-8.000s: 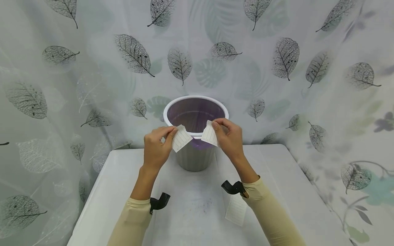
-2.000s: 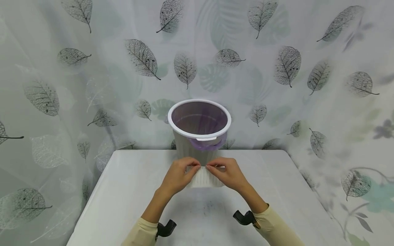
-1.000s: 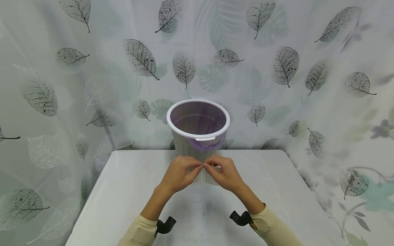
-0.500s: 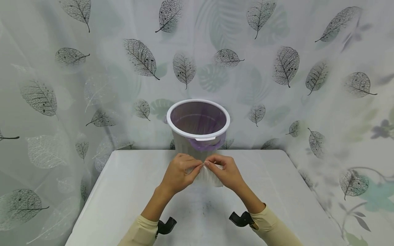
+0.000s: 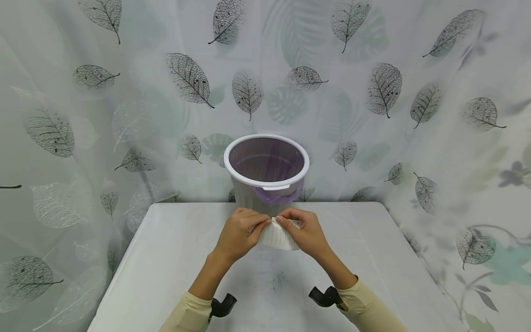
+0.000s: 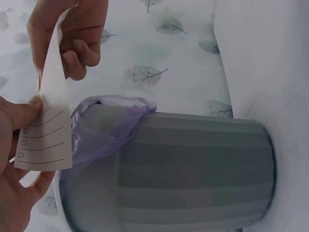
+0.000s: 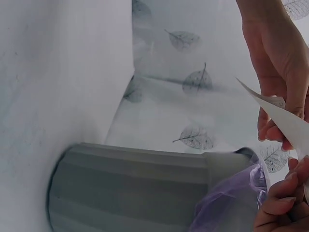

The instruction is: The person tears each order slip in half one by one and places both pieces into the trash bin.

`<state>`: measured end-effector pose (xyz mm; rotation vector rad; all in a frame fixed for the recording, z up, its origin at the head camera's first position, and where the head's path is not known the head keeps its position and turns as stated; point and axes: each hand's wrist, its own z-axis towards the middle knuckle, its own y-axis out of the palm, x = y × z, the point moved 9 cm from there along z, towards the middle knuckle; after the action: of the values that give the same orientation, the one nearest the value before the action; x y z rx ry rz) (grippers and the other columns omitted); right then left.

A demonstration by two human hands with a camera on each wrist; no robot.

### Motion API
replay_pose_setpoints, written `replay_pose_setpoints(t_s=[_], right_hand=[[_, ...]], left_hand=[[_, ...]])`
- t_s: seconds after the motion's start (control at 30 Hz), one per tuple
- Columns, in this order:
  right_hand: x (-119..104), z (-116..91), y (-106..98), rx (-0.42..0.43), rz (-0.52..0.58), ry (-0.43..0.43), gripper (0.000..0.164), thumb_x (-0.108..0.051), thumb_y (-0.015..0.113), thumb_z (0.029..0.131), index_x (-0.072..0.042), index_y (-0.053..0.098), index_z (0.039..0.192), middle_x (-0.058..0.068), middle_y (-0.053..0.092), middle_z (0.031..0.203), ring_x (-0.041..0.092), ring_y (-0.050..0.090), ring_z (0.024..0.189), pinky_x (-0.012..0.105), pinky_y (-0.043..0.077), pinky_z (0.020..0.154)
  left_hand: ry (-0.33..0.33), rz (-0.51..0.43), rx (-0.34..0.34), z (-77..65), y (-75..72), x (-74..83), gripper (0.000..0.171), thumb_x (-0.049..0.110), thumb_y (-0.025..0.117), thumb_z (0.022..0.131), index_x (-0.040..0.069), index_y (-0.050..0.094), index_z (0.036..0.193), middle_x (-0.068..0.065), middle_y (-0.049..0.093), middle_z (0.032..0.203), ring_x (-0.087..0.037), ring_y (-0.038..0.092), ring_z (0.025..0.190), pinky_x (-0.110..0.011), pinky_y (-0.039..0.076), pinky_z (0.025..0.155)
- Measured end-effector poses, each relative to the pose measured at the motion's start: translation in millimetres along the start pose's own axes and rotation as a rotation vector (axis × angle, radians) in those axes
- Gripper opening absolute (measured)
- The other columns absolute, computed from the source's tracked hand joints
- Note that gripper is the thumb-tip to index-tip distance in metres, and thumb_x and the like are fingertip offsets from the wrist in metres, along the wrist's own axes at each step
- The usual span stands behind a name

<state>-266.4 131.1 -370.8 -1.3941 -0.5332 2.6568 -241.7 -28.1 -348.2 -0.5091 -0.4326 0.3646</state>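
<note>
Both hands pinch the upper edge of a lined paper slip (image 5: 279,236) close together, just in front of the bin. My left hand (image 5: 238,234) has thumb and fingertips on it, and my right hand (image 5: 305,234) pinches right beside. In the left wrist view the slip (image 6: 50,121) bends between the hands, with small printed squares along one end. The right wrist view shows the paper (image 7: 289,123) curling, edge-on. Whether it is torn at the pinch I cannot tell. Behind it stands a grey bin (image 5: 244,191) with a white rim and purple liner (image 5: 275,196).
The bin is upright at the back of the white table (image 5: 182,249), near a leaf-printed curtain (image 5: 265,69). Dark smudges (image 5: 280,279) mark the tabletop. A black wrist mount (image 5: 224,305) sits on each forearm.
Eight seconds ago each hand held a torn paper piece at the bin's rim, and a sheet lay on the table. Now both pinch one slip lower down, its fall shifted slightly since half a second ago.
</note>
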Motion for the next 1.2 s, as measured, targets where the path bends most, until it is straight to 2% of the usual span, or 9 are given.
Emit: replay_pose_setpoints(t_s=[0.23, 0.93, 1.1, 1.2], right_hand=[[3.3, -0.3, -1.0, 0.039, 0.017, 0.02, 0.007, -0.007, 0.072, 0.099, -0.003, 0.077, 0.096, 0.003, 0.074, 0.087, 0.019, 0.068, 0.078, 0.031, 0.057, 0.064], [3.9, 0.2, -1.9, 0.068, 0.005, 0.056, 0.008, -0.007, 0.072, 0.099, -0.001, 0.077, 0.097, 0.007, 0.074, 0.09, 0.021, 0.067, 0.08, 0.03, 0.057, 0.064], [4.4, 0.2, -1.8, 0.077, -0.02, 0.088, 0.006, -0.002, 0.072, 0.098, 0.002, 0.076, 0.096, 0.009, 0.073, 0.09, 0.02, 0.066, 0.081, 0.028, 0.056, 0.065], [-2.5, 1.4, -0.9, 0.075, -0.032, 0.09, 0.006, 0.003, 0.07, 0.097, 0.006, 0.074, 0.095, 0.014, 0.073, 0.09, 0.021, 0.066, 0.08, 0.027, 0.055, 0.064]], left_hand=[[0.004, 0.016, 0.028, -1.3, -1.4, 0.4, 0.008, 0.004, 0.083, 0.087, 0.005, 0.081, 0.094, -0.001, 0.076, 0.086, -0.016, 0.07, 0.077, -0.04, 0.055, 0.079], [0.016, -0.024, 0.07, -3.1, -4.6, 0.1, 0.006, 0.004, 0.08, 0.091, 0.004, 0.081, 0.097, -0.001, 0.076, 0.087, -0.017, 0.071, 0.079, -0.039, 0.055, 0.079], [0.019, -0.024, 0.079, -3.5, -6.0, 0.7, 0.007, 0.004, 0.08, 0.09, 0.004, 0.081, 0.097, -0.001, 0.076, 0.087, -0.016, 0.07, 0.078, -0.038, 0.055, 0.079], [0.016, -0.027, 0.078, -3.2, -6.2, 0.6, 0.007, 0.004, 0.081, 0.089, 0.004, 0.081, 0.097, -0.001, 0.076, 0.087, -0.016, 0.07, 0.078, -0.038, 0.055, 0.081]])
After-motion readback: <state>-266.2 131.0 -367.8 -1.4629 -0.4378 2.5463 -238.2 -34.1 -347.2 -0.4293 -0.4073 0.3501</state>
